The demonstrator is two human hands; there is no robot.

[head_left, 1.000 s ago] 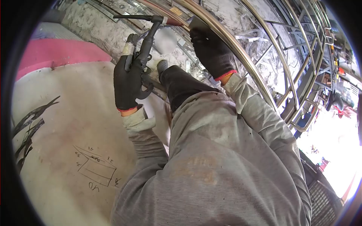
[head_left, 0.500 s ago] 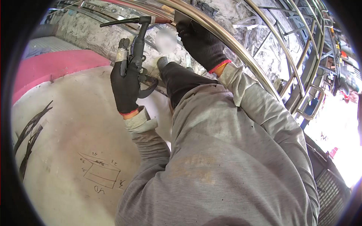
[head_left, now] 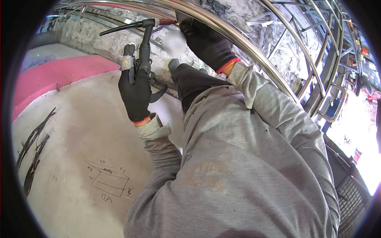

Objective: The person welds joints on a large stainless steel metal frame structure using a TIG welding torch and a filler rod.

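Note:
My left hand (head_left: 135, 95), in a black glove with a red cuff, is wrapped round the handle of a TIG welding torch (head_left: 146, 45). The torch's reddish-brown nozzle (head_left: 166, 22) points right, close to my right hand (head_left: 210, 45). That hand wears the same kind of glove, and its fingers are curled beside a dark flat plate (head_left: 183, 16) and under a shiny curved metal tube (head_left: 226, 29). What those fingers hold is hidden. Light-coloured tape (head_left: 127, 62) is wrapped round a finger of the left glove.
A pale curved surface (head_left: 79, 131) with a pen sketch (head_left: 110, 180) lies at left, bordered by a pink band (head_left: 67, 77). Black strips (head_left: 35, 150) rest on it. Metal railings (head_left: 317, 67) curve along the right. A blurred round patch (head_left: 174, 43) covers part of the floor.
The view has shifted slightly. The torch head sits a little further left in view and my right hand slightly lower left. Both hands keep the same pose.

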